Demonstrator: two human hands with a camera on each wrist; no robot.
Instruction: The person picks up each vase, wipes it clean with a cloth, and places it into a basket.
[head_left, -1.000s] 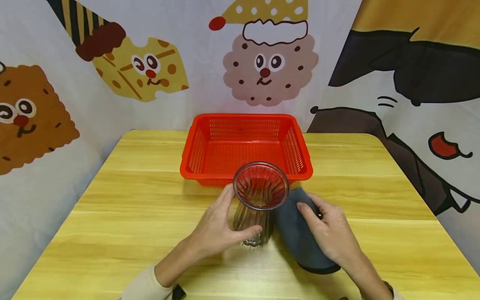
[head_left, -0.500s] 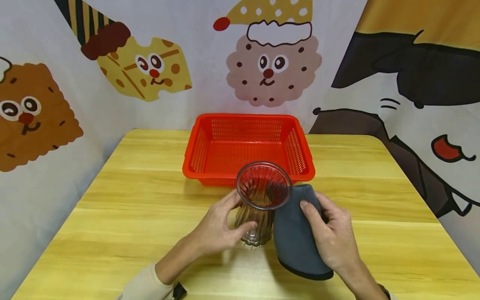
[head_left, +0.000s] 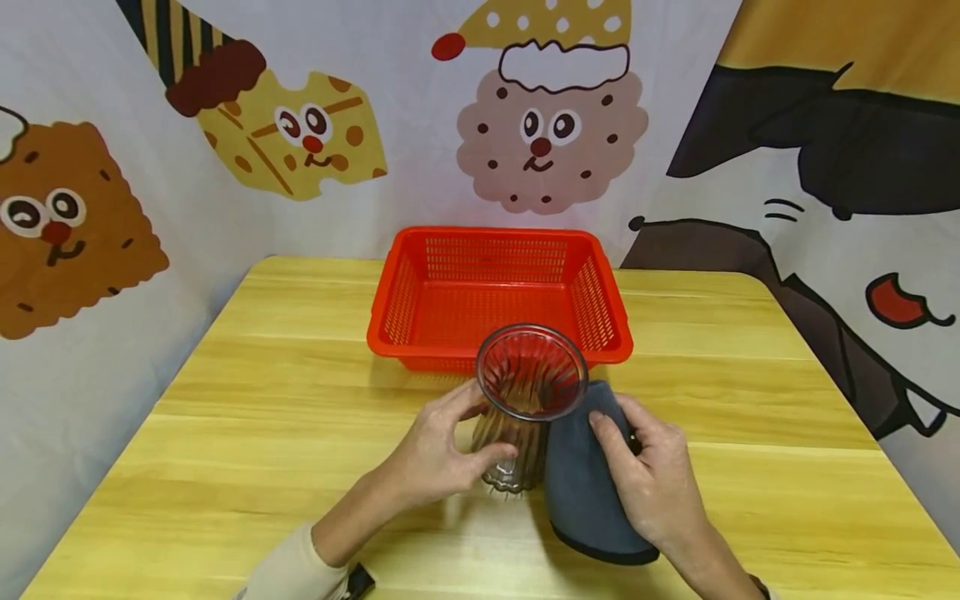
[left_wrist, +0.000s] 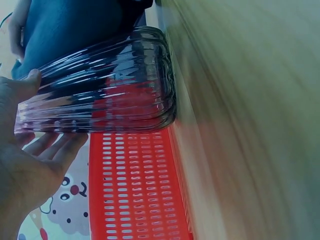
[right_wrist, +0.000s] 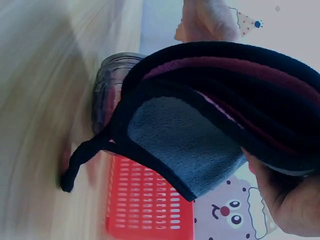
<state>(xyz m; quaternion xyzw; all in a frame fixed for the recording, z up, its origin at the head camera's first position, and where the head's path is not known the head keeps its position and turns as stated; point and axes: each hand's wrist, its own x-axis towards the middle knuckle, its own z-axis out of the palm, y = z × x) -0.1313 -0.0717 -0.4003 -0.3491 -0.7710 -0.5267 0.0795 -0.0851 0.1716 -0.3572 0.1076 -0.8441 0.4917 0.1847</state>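
A clear ribbed glass vase (head_left: 528, 454) with a flared rim stands upright near the table's middle. My left hand (head_left: 438, 454) grips it from the left, thumb in front and fingers behind. In the left wrist view, the base of the vase (left_wrist: 145, 82) is right at the tabletop. To its right my right hand (head_left: 660, 475) holds a folded grey-blue cloth (head_left: 585, 492) with black edging, thumb on top. The cloth's side lies against or close beside the glass. In the right wrist view, the cloth (right_wrist: 175, 130) shows layered folds and a black hanging loop (right_wrist: 80, 162).
Just behind the vase sits a red plastic basket (head_left: 427, 351) with slotted walls, its front rim partly seen through the glass. The light wooden table (head_left: 247, 442) reaches back to a printed cartoon curtain (head_left: 420, 167). A small black object (head_left: 361, 581) shows by the left sleeve.
The cloth's lower end has swung left towards the vase's base, and its top rose slightly then dipped again. The left hand keeps its grip on the vase, which stays in place.
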